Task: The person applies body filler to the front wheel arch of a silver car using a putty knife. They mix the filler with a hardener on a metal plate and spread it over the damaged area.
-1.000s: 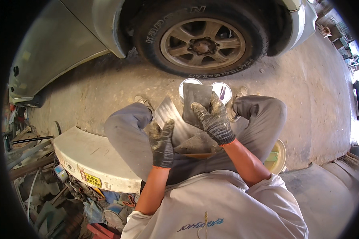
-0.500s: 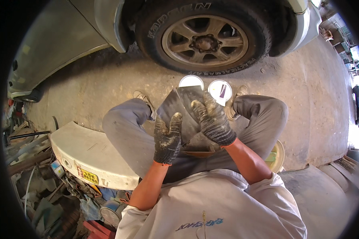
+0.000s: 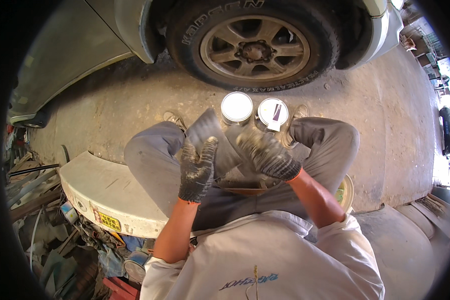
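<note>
My left hand (image 3: pixel 197 172), in a dark striped work glove dusted with pale powder, pinches the left part of a dark grey sheet (image 3: pixel 204 126) that looks like sandpaper. My right hand (image 3: pixel 270 156), gloved alike and smeared by motion, is closed at the sheet's right part. A V-shaped gap opens at the top between the two parts. Lower down they meet or overlap; whether they are still joined I cannot tell. The sheet is held above my lap, between my spread knees. Beneath it a brownish edge (image 3: pixel 245 191) shows, mostly hidden.
Two round cans with white lids, a left can (image 3: pixel 236 106) and a right can (image 3: pixel 272 112), stand between my feet and a vehicle's wheel (image 3: pixel 255 50). A pale curved panel (image 3: pixel 115 190) lies at left beside piled scrap (image 3: pixel 60 250). A round tub (image 3: pixel 349 192) is by my right thigh.
The sheet, one broad piece before, now shows a gap from its top edge. My left hand has shifted left with its part; my right hand has turned. More of the left can shows.
</note>
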